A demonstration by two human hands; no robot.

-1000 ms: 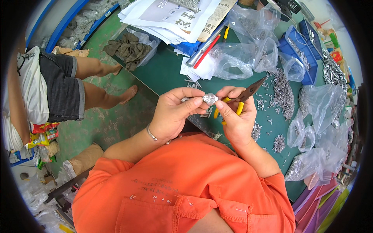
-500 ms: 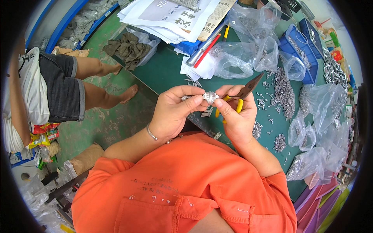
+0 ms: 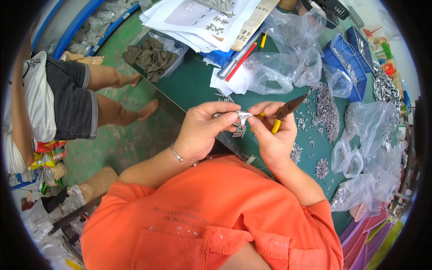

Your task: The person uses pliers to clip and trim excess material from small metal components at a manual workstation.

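A green painted floor (image 3: 130, 144) is seen left of the left hand (image 3: 202, 130), which is pinched on a small silver metal part (image 3: 243, 118). The right hand (image 3: 274, 135), closed around yellow-handled pliers (image 3: 283, 112), is held above a dark green tabletop (image 3: 198, 85); clear plastic bags (image 3: 369, 126) lie to its right.

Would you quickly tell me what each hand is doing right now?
Left hand: closed, pinching a small metal part.
Right hand: closed on yellow-handled pliers, fingertips touching the part.

A green table (image 3: 193, 85) holds a pile of white papers (image 3: 198, 22), clear plastic bags (image 3: 288, 63), blue trays (image 3: 355, 67), a box of dark rags (image 3: 153, 56), and lots of small shiny metal bits (image 3: 328, 112).
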